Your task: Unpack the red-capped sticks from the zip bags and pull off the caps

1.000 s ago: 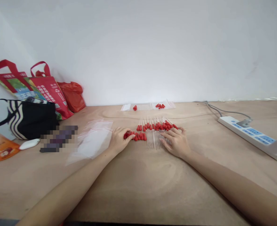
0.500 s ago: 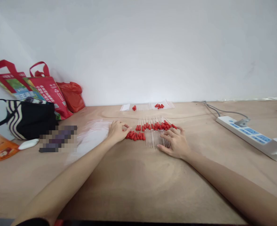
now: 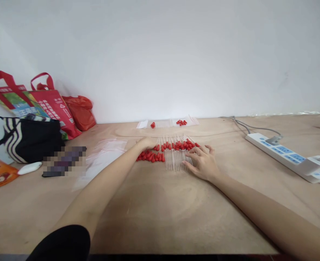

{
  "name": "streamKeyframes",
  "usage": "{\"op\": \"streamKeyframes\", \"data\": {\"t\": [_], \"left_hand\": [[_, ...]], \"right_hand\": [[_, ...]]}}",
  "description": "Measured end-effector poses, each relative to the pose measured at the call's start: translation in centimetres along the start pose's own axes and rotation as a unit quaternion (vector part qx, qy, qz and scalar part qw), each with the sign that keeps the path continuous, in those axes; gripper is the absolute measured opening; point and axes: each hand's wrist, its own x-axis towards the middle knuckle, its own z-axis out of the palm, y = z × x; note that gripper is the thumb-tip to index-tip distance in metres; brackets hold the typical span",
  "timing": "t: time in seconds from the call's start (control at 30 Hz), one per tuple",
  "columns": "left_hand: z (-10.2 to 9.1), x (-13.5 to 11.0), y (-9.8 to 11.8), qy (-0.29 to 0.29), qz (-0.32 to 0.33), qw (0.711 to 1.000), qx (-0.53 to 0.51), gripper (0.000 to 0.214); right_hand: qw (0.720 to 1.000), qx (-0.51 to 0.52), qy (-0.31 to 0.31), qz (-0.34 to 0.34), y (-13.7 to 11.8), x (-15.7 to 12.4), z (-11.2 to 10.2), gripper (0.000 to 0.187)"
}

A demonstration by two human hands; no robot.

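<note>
Two rows of droppers lie on the wooden table, with thin clear tubes and red bulbs. In the far row, the red bulbs [image 3: 185,145] point towards me and their tubes run away to the back. The near row has its red bulbs [image 3: 150,157] to the left, and clear tubes [image 3: 174,160] lie beside them. My left hand [image 3: 146,143] reaches to the left end of the far row; its fingers are mostly hidden behind the hand. Over the right side of the clear tubes rests my right hand [image 3: 205,165], fingers spread and curved, touching the ends of the rows.
Clear plastic bags [image 3: 105,156] lie left of the droppers. At the back, small bags hold red-bulbed droppers [image 3: 181,122]. A white power strip [image 3: 282,152] stands right; a black bag [image 3: 37,139], a red shopping bag [image 3: 55,107] and a white mouse-like object [image 3: 29,168] are left.
My left hand has moved forward and right, from the near row's bulbs to the far row's left end. My right hand stays by the tubes. The view has shifted slightly.
</note>
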Motion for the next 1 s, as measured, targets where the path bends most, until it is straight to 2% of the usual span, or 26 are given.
{"op": "streamKeyframes", "data": {"t": [0.1,0.2,0.27,0.37,0.47,0.53,0.6,0.7,0.77,0.9,1.0], "left_hand": [[-1.3,-1.0,-0.2,0.057,0.01,0.997,0.049,0.014],[-1.8,-3.5,-0.5,0.148,0.087,0.982,0.078,0.018],[-1.0,-5.6,-1.0,0.222,0.209,0.947,0.105,0.015],[1.3,-8.4,-1.8,0.279,0.381,0.874,0.116,0.015],[3.7,-9.8,-2.3,0.321,0.49,0.804,0.101,0.017],[4.7,-10.0,-2.4,0.332,0.524,0.78,0.087,0.015],[5.2,-9.9,-2.5,0.333,0.533,0.775,0.073,0.014],[5.3,-9.7,-2.5,0.327,0.527,0.783,0.054,0.012],[5.3,-9.7,-2.6,0.318,0.516,0.794,0.042,0.01],[5.2,-9.7,-2.6,0.288,0.511,0.809,0.049,0.026],[5.2,-9.6,-2.6,0.276,0.519,0.807,0.061,0.015]], "right_hand": [[1.0,-0.003,0.022,0.009,0.1,0.0,0.2,0.028],[0.998,-0.002,0.062,0.008,0.0,0.0,0.4,0.034],[0.996,-0.003,0.089,-0.001,-0.1,0.0,0.3,0.041],[0.993,-0.004,0.114,-0.034,-0.6,0.0,0.1,0.048],[0.992,-0.001,0.097,-0.087,-1.2,0.0,-0.1,0.042],[0.99,0.004,0.079,-0.119,-1.6,0.1,-0.1,0.032],[0.987,0.012,0.071,-0.141,-1.9,0.2,0.1,0.023],[0.985,0.029,0.067,-0.155,-2.1,0.3,0.4,0.016],[0.986,0.036,0.064,-0.152,-2.2,0.3,0.5,0.017],[0.989,0.031,0.042,-0.139,-2.5,0.3,0.4,0.02],[0.988,0.025,0.034,-0.151,-2.6,0.2,0.3,0.02]]}}
